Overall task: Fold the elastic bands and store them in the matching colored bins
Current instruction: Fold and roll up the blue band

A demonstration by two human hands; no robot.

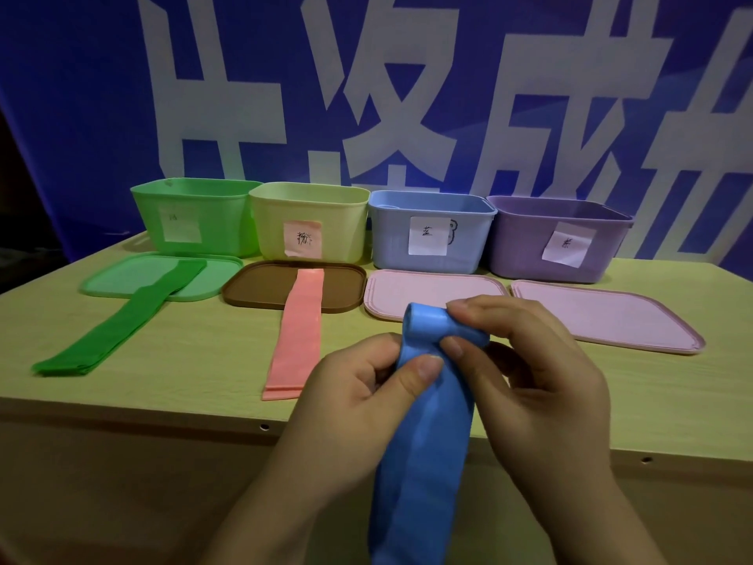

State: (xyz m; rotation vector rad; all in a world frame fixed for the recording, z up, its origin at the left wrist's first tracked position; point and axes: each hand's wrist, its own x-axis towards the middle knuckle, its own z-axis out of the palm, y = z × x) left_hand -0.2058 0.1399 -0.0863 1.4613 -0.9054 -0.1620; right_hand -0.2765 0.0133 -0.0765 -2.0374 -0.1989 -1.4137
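Observation:
A blue elastic band [419, 462] hangs in front of the table edge, its top end rolled over. My left hand [358, 393] pinches the band just below the roll with thumb and fingers. My right hand [525, 360] grips the rolled end from the right. A green band [122, 324] lies flat at the left, its far end on a green lid. A pink band [297, 332] lies flat in the middle, its far end on a brown lid. Four bins stand in a row behind: green [195, 218], yellow [309, 222], blue [432, 234], purple [558, 242].
Four lids lie in front of the bins: green [118, 279], brown [260, 287], and two pink ones [407, 291] [611, 316]. The wooden table [183, 385] has its front edge just below my hands. A blue banner with white characters hangs behind.

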